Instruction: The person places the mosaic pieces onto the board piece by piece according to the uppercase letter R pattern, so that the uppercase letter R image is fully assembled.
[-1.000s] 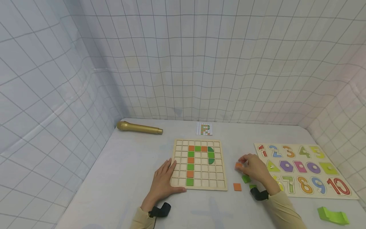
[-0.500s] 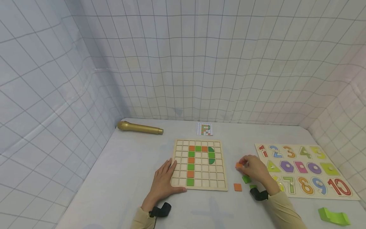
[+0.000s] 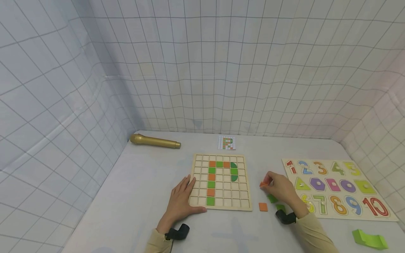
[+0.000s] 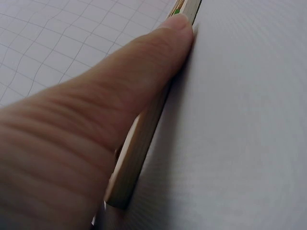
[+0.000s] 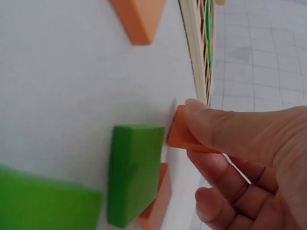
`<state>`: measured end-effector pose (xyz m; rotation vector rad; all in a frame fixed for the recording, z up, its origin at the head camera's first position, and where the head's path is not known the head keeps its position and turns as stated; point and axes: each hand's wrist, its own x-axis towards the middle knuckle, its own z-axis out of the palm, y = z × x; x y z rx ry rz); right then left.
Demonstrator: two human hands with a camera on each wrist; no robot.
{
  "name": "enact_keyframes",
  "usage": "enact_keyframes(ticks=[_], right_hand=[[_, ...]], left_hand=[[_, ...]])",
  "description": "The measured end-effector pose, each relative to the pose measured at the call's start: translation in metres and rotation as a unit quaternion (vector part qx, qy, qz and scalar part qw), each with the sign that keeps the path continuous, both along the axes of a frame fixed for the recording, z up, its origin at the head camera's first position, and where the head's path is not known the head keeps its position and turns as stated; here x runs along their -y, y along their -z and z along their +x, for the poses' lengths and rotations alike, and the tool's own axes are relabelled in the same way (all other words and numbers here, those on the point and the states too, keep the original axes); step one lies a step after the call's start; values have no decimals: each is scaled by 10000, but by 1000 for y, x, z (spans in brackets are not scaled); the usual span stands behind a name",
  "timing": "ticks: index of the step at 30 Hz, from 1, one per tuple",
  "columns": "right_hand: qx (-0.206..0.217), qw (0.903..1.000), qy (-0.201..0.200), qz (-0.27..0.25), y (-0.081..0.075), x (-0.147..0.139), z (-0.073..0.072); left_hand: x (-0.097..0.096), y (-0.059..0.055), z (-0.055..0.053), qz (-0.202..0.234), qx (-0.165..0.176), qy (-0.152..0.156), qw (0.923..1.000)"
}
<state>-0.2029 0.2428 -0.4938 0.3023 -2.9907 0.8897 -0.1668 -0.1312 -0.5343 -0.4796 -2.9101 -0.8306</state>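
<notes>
My left hand (image 3: 181,203) lies spread at the near left corner of a wooden grid board (image 3: 236,205). Its fingers run along the left edge, and in the left wrist view the straight thumb (image 4: 144,55) presses against the front edge. Green and orange tiles sit in the grid as a column with a loop at its top right. To the board's right, my right hand (image 3: 281,186) pinches an orange square tile (image 5: 181,132) between thumb and fingers, just over the table. Beneath and beside that hand lie a green tile (image 5: 136,175), another orange tile (image 5: 164,191) partly hidden behind it, and a separate orange tile (image 3: 263,207).
A small pattern card (image 3: 226,142) lies behind the board, and a gold toy microphone (image 3: 155,141) at the back left. On the right is a number and shape puzzle (image 3: 329,167), overlapped by the right wrist. A green curved block (image 3: 369,239) stands at the front right.
My right hand has shifted slightly and tilted the orange tile it pinches, uncovering more of a green tile near the wrist. The left hand and the board have stayed in place.
</notes>
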Motion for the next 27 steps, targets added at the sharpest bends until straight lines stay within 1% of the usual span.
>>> enact_keyframes(ticks=[4, 6, 10, 13, 16, 21, 27], right_hand=[[-224, 9996, -130, 88, 1, 7, -3], [-283, 9995, -138, 35, 0, 14, -5], [-427, 9985, -232, -235, -3, 30, -9], [-562, 9967, -391, -447, -6, 43, -13], [-567, 9951, -562, -579, -9, 57, -17], [-488, 9945, -779, -502, -12, 77, -24], [-611, 9927, -993, -301, -12, 92, -30]], left_hand=[[0, 1, 0, -10, 6, -14, 10000], [1, 1, 0, -19, 26, -20, 10000], [1, 2, 0, -9, 37, -19, 10000], [1, 1, 0, 9, 35, -13, 10000], [1, 0, 0, 29, 25, -5, 10000], [0, -1, 0, 37, 37, 6, 10000], [0, -2, 0, 55, 73, 6, 10000]])
